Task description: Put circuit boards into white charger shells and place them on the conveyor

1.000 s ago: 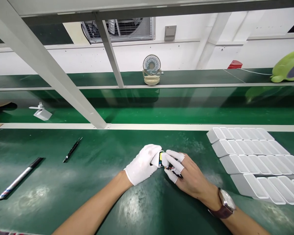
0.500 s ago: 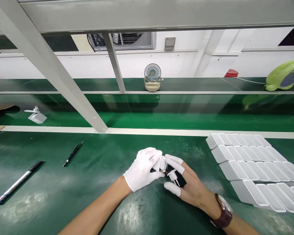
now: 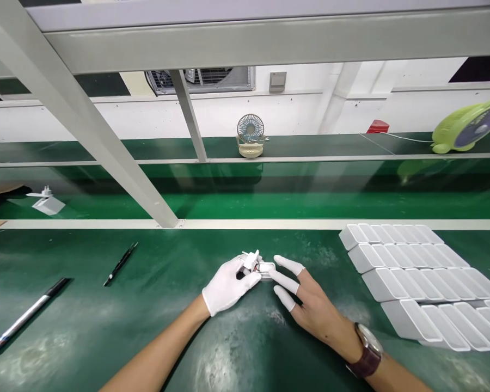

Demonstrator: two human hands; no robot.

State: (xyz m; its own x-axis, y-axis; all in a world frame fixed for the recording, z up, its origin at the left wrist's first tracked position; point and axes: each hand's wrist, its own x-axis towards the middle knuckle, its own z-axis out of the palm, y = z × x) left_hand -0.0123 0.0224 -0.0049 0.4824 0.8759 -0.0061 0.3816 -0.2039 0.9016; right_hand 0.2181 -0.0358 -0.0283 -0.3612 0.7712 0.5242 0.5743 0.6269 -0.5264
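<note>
My left hand (image 3: 227,284), in a white glove, is closed around a small white plug piece (image 3: 251,260) with prongs and thin wires. Joined to it or lying against it is a white plastic housing (image 3: 266,270), its hollow side facing up. My right hand (image 3: 310,294) wears white finger cots. Its fingers are spread, and one fingertip lies at the right end of the housing; I cannot tell whether it presses on it. The circuit parts inside the housing are too small to make out.
Rows of white plastic housings (image 3: 416,277) stand on the green bench at the right. To the left lie a black pen-like tool (image 3: 121,264) and a silver-black marker (image 3: 26,317). A white adapter (image 3: 49,204) sits behind the bench rail (image 3: 269,224). A slanted post (image 3: 106,141) rises at left.
The housing has been turned so its hollow side faces up. The plug piece has passed from beside my right palm to my left fingers. My right fingers have spread apart.
</note>
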